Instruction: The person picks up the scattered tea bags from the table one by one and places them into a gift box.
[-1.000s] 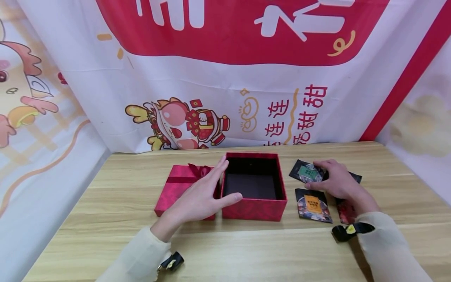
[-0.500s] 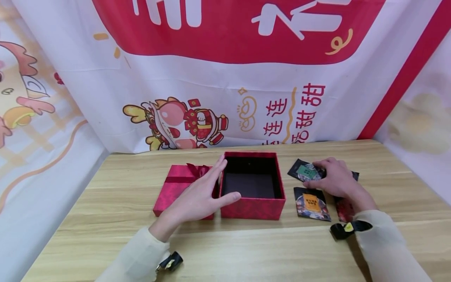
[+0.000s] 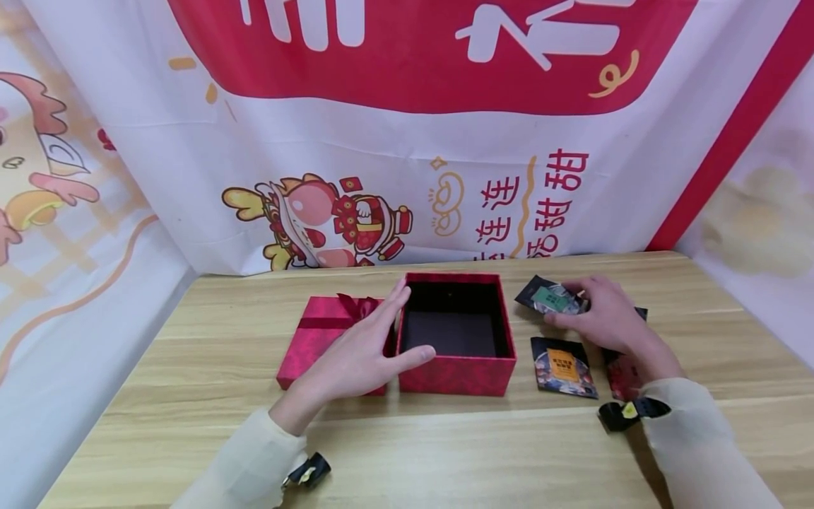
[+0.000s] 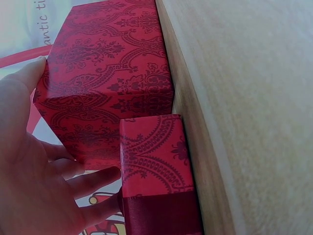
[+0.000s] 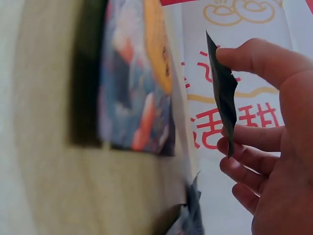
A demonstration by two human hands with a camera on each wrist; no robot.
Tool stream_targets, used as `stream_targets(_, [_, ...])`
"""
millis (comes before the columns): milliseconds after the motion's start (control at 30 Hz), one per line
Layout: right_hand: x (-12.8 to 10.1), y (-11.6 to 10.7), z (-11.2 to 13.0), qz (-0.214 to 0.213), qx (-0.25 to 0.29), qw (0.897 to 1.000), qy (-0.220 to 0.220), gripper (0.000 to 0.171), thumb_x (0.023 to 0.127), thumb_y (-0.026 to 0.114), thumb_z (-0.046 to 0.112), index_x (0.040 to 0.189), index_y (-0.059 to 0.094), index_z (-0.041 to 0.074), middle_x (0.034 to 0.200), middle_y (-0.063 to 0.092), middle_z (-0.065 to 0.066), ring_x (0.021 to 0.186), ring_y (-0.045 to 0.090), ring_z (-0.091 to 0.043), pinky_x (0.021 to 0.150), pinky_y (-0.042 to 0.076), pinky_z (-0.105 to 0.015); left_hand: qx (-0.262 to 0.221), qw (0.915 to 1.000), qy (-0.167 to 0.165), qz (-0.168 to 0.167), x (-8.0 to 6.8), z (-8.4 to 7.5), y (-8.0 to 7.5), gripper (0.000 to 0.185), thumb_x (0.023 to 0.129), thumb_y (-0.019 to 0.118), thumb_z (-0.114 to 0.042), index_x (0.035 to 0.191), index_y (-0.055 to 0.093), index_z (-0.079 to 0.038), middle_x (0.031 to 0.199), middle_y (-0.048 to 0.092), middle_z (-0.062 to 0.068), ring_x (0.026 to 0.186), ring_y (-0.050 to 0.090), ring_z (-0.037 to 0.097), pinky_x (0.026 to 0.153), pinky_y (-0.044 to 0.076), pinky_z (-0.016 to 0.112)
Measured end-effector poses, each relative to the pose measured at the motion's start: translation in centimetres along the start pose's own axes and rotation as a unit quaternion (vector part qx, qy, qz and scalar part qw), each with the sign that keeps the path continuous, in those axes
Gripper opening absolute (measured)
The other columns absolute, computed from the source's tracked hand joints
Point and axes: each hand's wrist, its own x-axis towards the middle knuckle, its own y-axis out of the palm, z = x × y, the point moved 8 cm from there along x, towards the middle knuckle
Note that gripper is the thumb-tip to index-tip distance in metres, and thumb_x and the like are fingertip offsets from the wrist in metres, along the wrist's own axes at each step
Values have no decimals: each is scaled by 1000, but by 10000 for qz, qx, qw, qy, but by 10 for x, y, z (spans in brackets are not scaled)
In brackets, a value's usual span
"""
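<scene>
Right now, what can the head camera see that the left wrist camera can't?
Only the head view shows the right hand pinching a dark packet with a green label, an orange-label packet on the table, and the open box's dark inside. Only the left wrist view shows the box's patterned outer wall close up. Both show the left hand against the red box and the ribboned lid.

We see the left hand [image 4: 29, 171], fingers [image 4: 95, 180] straight and spread, lying against the red damask-patterned cardboard box [image 4: 107, 73]. Just beside the box sits a red patterned lid [image 4: 154, 156] crossed by a dark red satin ribbon [image 4: 161, 215]. Both rest on the pale wooden surface [image 4: 254, 117].
</scene>
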Motion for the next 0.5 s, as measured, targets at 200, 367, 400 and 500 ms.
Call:
stream_targets(200, [-4, -8, 12, -128, 193, 9997, -57, 94, 92, 74, 64, 158, 44, 5, 148, 45, -28, 125, 45, -45, 98, 49, -65, 7, 10000, 9, 11, 0, 0, 0, 105, 88, 59, -84, 170, 8, -44, 176, 4, -26, 163, 29, 23, 118, 42, 68])
stream_targets(367, [-8, -16, 25, -331, 402, 9985, -148, 86, 94, 74, 59, 157, 46, 7, 145, 50, -23, 126, 47, -42, 94, 51, -57, -18, 10000, -12, 22, -1, 0, 0, 105, 88, 59, -85, 170, 7, -45, 176, 4, -27, 163, 29, 23, 119, 42, 68])
stream_targets(400, [-8, -17, 28, -364, 425, 9983, -156, 85, 94, 74, 59, 157, 47, 7, 144, 50, -23, 126, 47, -42, 94, 51, -56, -21, 10000, -10, 23, -1, 0, 0, 105, 88, 59, -84, 170, 7, -45, 176, 4, -27, 163, 29, 23, 119, 41, 68])
stream_targets(500, [-11, -21, 36, -435, 481, 9977, -191, 83, 94, 73, 59, 156, 48, 9, 144, 50, -22, 126, 47, -42, 93, 52, -54, -36, 10000, -12, 20, -1, -1, 0, 103, 90, 62, -80, 170, 8, -44, 176, 4, -26, 163, 29, 23, 119, 41, 68])
